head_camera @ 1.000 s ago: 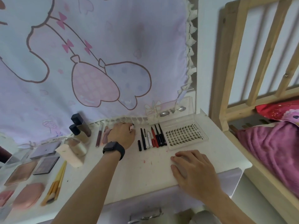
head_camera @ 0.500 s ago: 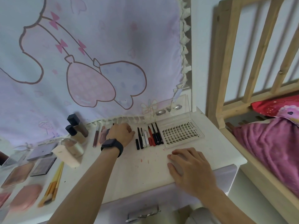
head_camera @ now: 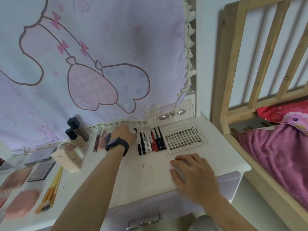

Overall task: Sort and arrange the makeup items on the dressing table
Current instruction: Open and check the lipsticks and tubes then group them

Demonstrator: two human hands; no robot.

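Sorting looked well advanced on the dressing table (head_camera: 146, 179). The slim pencils and liners (head_camera: 151, 142) lay side by side in a neat row, just beside the clear lash box (head_camera: 185, 139) at the right. Two lip glosses (head_camera: 99, 139) lay parallel near the foundation bottles (head_camera: 77, 132), and the palettes (head_camera: 40, 165), the brushes (head_camera: 51, 189) and a pink puff (head_camera: 21, 202) were grouped at the far left.

The left hand (head_camera: 124, 135), with a dark watch (head_camera: 117, 145) on its wrist, reached to the back of the table, between the glosses and the pencil row. Its fingers were curled down around a small tube (head_camera: 135, 130) – only the black and white end showed past the knuckles, so how firmly it was gripped could not be seen. The right hand (head_camera: 193, 170) lay flat on the table near the front edge, with fingers straight and spread, holding nothing.

The step in hand seemed to be the placing of this tube among the slim items. The next move probably called for laying it down parallel to the pencils, in the free gap at the left end of the row – without knocking the nearest black pencil, which lay close to the fingertips.
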